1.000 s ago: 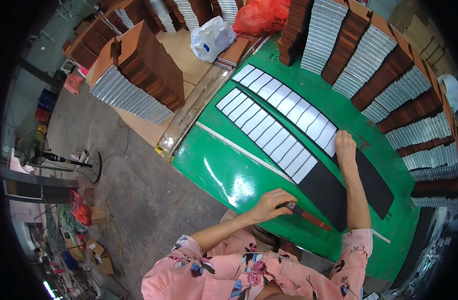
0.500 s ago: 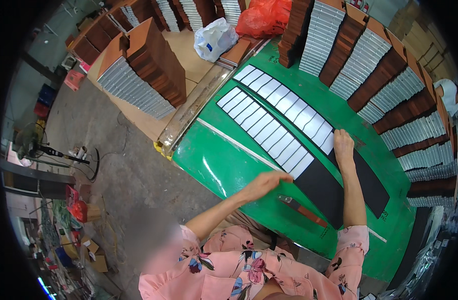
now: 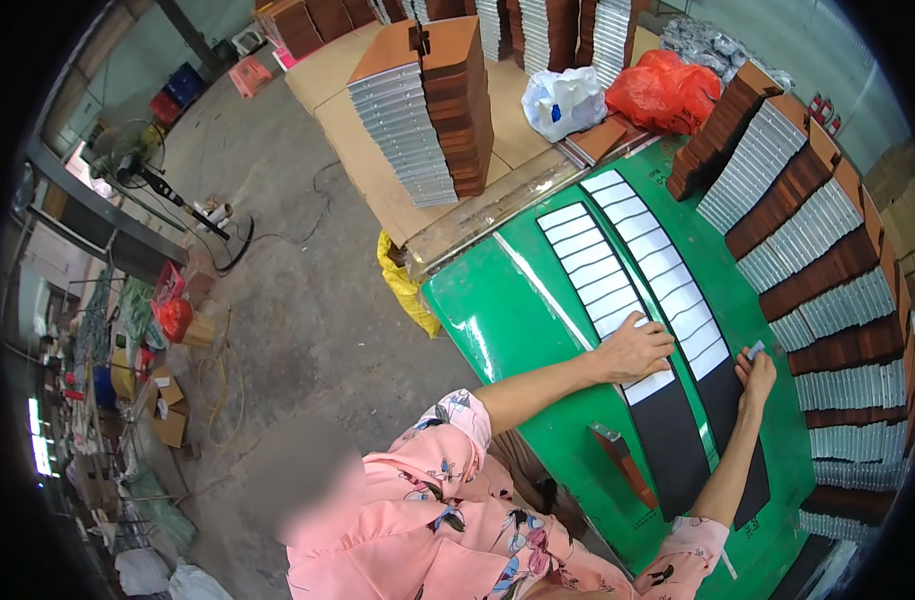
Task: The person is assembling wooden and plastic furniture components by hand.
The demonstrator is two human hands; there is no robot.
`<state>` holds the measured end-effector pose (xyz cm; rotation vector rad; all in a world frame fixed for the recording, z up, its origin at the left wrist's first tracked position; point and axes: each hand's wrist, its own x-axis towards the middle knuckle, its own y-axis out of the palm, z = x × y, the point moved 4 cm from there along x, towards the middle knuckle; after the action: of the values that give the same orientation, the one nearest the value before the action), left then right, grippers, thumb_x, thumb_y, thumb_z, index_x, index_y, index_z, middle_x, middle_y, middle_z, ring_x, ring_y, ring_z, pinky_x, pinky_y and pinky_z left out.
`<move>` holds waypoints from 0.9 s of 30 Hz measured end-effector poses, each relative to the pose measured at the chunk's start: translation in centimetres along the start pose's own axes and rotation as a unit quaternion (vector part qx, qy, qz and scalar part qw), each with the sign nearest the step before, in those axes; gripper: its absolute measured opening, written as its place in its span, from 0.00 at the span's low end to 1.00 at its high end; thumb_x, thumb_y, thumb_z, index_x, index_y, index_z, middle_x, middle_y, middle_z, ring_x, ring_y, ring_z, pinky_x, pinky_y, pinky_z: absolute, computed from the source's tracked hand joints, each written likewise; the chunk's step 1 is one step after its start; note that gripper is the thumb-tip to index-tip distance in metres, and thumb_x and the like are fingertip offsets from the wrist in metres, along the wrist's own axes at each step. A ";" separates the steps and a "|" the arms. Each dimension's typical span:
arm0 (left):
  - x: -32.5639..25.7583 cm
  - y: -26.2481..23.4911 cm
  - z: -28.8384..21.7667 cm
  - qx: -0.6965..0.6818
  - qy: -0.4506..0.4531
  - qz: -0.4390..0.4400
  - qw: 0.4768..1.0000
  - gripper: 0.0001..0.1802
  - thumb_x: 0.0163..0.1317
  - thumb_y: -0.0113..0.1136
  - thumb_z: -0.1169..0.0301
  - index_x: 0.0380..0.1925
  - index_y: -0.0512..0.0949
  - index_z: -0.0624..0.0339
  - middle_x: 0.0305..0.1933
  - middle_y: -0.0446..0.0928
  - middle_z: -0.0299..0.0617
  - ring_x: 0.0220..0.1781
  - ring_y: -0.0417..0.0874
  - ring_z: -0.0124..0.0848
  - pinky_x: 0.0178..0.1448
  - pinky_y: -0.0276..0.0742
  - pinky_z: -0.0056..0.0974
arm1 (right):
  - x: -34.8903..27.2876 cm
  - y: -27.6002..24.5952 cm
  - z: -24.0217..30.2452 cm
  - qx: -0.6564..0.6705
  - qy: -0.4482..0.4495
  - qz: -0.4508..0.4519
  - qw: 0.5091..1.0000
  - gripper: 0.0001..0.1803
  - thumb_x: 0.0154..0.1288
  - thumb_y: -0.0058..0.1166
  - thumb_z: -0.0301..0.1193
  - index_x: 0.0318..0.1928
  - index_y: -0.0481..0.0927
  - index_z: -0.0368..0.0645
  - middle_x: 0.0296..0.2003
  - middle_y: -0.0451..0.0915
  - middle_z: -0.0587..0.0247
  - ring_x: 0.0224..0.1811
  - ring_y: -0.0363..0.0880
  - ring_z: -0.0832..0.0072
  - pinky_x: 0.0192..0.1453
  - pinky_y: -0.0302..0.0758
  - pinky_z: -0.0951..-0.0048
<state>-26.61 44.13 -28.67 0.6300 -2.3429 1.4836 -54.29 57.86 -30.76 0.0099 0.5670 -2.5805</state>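
Two long black strips lie side by side on a green tabletop, their far parts covered with white rectangular pieces. My left hand rests over the near white pieces of the left strip, its fingers bent together; whatever lies under the fingertips is hidden. Beside the right strip, at the near end of its white pieces, my right hand pinches a small pale piece. A narrow brown piece with a metal end lies on the green surface left of the left strip.
Stacks of brown slabs with silvery edges line the table's right side. Another stack stands on a cardboard-covered surface at the far left. A white bag and a red bag sit at the back. A fan stands on the floor.
My view has swung to the left. My left hand has moved onto the left strip's white pieces. My right hand has come off the right strip's edge and now shows a small pale piece.
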 end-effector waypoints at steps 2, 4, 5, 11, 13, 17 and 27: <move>0.3 1.0 0.1 0.029 0.003 0.006 1.000 0.14 0.62 0.52 0.60 0.44 0.75 0.53 0.53 0.74 0.38 0.58 0.70 0.36 0.60 0.61 0.54 | -1.4 -2.4 -1.5 0.210 0.095 0.008 0.973 0.19 0.72 0.41 0.35 0.55 0.70 0.36 0.44 0.80 0.53 0.45 0.82 0.64 0.46 0.80 0.66; 0.2 2.1 1.8 0.027 -0.027 0.002 0.999 0.11 0.59 0.53 0.63 0.39 0.76 0.53 0.48 0.75 0.39 0.54 0.73 0.38 0.55 0.64 0.56 | -4.2 -2.5 0.5 0.282 0.065 0.043 0.956 0.20 0.71 0.44 0.36 0.56 0.69 0.35 0.48 0.78 0.50 0.51 0.79 0.61 0.55 0.76 0.62; 0.0 1.8 2.2 0.065 0.006 -0.051 0.997 0.10 0.58 0.54 0.64 0.37 0.76 0.54 0.46 0.76 0.38 0.52 0.74 0.38 0.51 0.65 0.55 | -4.9 -2.8 0.1 0.319 0.069 0.063 0.943 0.20 0.71 0.45 0.36 0.56 0.68 0.34 0.48 0.77 0.47 0.51 0.78 0.59 0.56 0.77 0.59; 0.0 -2.8 4.3 -0.097 -0.001 -0.132 0.987 0.10 0.62 0.51 0.72 0.39 0.77 0.63 0.42 0.78 0.46 0.47 0.76 0.44 0.51 0.69 0.45 | -17.1 -3.4 3.1 0.352 0.036 0.117 0.928 0.15 0.69 0.50 0.27 0.53 0.72 0.33 0.43 0.79 0.56 0.41 0.81 0.72 0.48 0.81 0.70; -1.3 -4.5 3.4 -0.162 -0.115 -0.198 0.960 0.10 0.64 0.50 0.72 0.40 0.77 0.65 0.43 0.78 0.48 0.47 0.76 0.43 0.53 0.68 0.43 | -20.8 -4.9 3.1 0.312 0.045 0.097 0.944 0.13 0.69 0.48 0.25 0.50 0.75 0.32 0.42 0.80 0.56 0.42 0.81 0.72 0.48 0.80 0.72; -6.1 -8.2 -1.6 -0.113 -0.155 -0.267 0.944 0.08 0.62 0.53 0.77 0.41 0.77 0.63 0.43 0.77 0.45 0.47 0.75 0.42 0.53 0.68 0.43 | -27.0 -5.7 2.3 0.161 0.036 0.069 0.984 0.12 0.68 0.47 0.22 0.49 0.76 0.33 0.43 0.80 0.58 0.44 0.80 0.73 0.49 0.79 0.73; -12.5 -2.1 -16.5 -0.021 0.026 -0.037 0.999 0.20 0.47 0.61 0.72 0.45 0.79 0.52 0.52 0.74 0.35 0.55 0.72 0.32 0.60 0.54 0.47 | -31.6 -3.6 4.7 -0.201 -0.221 -0.009 0.954 0.12 0.52 0.60 0.19 0.40 0.81 0.38 0.36 0.78 0.59 0.36 0.78 0.68 0.36 0.74 0.71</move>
<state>-14.51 60.88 -25.85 0.6539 -2.2798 1.3989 -27.81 73.56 -21.61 -0.6913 0.8987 -2.3248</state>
